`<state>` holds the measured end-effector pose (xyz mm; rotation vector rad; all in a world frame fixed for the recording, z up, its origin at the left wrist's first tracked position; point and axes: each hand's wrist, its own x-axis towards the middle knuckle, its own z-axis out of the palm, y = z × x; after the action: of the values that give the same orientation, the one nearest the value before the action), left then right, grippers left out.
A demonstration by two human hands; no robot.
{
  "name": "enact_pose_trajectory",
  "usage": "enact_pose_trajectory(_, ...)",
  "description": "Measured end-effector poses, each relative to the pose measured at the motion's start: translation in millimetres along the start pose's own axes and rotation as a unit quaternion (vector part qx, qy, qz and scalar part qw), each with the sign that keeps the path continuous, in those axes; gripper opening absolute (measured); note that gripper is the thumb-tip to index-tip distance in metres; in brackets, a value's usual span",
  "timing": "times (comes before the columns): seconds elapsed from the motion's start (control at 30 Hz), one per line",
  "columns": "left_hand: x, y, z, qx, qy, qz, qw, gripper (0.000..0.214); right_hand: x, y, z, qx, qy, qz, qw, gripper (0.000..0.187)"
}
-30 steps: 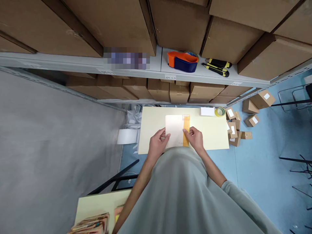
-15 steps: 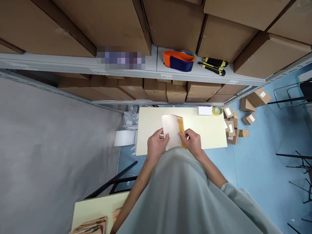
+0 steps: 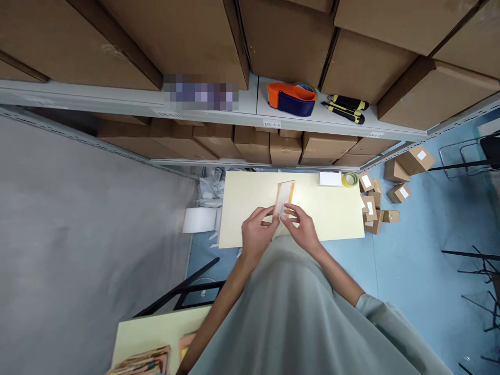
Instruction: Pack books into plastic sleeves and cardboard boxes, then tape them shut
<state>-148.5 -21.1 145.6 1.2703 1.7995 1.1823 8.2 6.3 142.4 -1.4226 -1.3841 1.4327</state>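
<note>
A cream envelope (image 3: 284, 196) with an orange strip stands nearly on edge above the pale yellow table (image 3: 250, 208). My left hand (image 3: 258, 234) pinches its near left side, fingers closed on it. My right hand (image 3: 302, 229) grips its near right side by the orange strip. Both hands are close together at the table's near edge.
A white pad (image 3: 330, 178) and a tape roll (image 3: 350, 179) lie at the table's far right. Small cartons (image 3: 371, 205) sit on the blue floor to the right. On the shelf are an orange tape dispenser (image 3: 291, 98) and utility knives (image 3: 344, 108). A second table (image 3: 156, 333) is near left.
The envelope lay flat on the table, then was lifted and turned up onto its edge. Both hands have come closer together.
</note>
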Motion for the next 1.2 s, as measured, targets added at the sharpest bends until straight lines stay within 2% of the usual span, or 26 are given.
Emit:
enact_pose_trajectory(0.13, -14.3, 6.6, 13.5, 0.015, -0.014, 0.057, 0.998, 0.022, 0.3, 0.6, 13.8, 0.087, 0.007, 0.03, 0.996, 0.048)
enact_pose_trajectory(0.27, -12.1, -4.1, 9.7, 0.023, -0.021, 0.077, 0.997, 0.02, 9.5, 2.6, 4.6, 0.136, 0.027, 0.042, 0.99, 0.05)
enact_pose_trajectory(0.4, 2.0, -33.0, -9.0, 0.023, 0.046, -0.003, 0.999, 0.042, 16.2, 5.6, -11.0, 0.193, 0.016, 0.084, 0.978, 0.052)
enact_pose_trajectory(0.47, 8.4, -47.7, -15.3, -0.013, 0.014, -0.066, 0.998, 0.054, 17.5, 7.6, -16.1, 0.201, 0.01, 0.097, 0.975, 0.054)
enact_pose_trajectory(0.57, 13.7, -62.0, -15.9, -0.105, -0.075, -0.158, 0.979, 0.058, 19.1, 12.0, -19.9, 0.174, 0.003, 0.103, 0.979, 0.059)
enact_pose_trajectory(0.63, 14.7, -65.2, -12.8, -0.133, -0.092, -0.189, 0.969, 0.059, 20.6, 16.1, -20.8, 0.148, 0.0, 0.098, 0.984, 0.06)
enact_pose_trajectory(0.7, 14.8, -64.0, -9.7, -0.129, -0.081, -0.191, 0.97, 0.058, 23.0, 21.4, -21.4, 0.135, -0.002, 0.091, 0.987, 0.058)
enact_pose_trajectory(0.83, 14.4, -53.4, -9.3, -0.076, -0.055, -0.132, 0.987, 0.039, 30.6, 35.9, -24.5, 0.104, -0.005, 0.069, 0.992, 0.051)
enact_pose_trajectory(0.97, 13.6, -42.1, -12.8, 0.019, -0.03, 0.008, 0.999, 0.009, 35.1, 48.8, -33.2, 0.063, 0.019, 0.032, 0.997, 0.033)
enact_pose_trajectory(1.1, 13.6, -39.2, -13.1, 0.071, 0.0, 0.11, 0.991, 0.014, 32.3, 52.0, -39.8, 0.072, 0.038, -0.002, 0.997, 0.025)
enact_pose_trajectory(1.2, 14.2, -37.6, -10.9, 0.067, 0.011, 0.131, 0.989, 0.014, 30.0, 49.7, -39.6, 0.089, 0.049, -0.01, 0.995, 0.025)
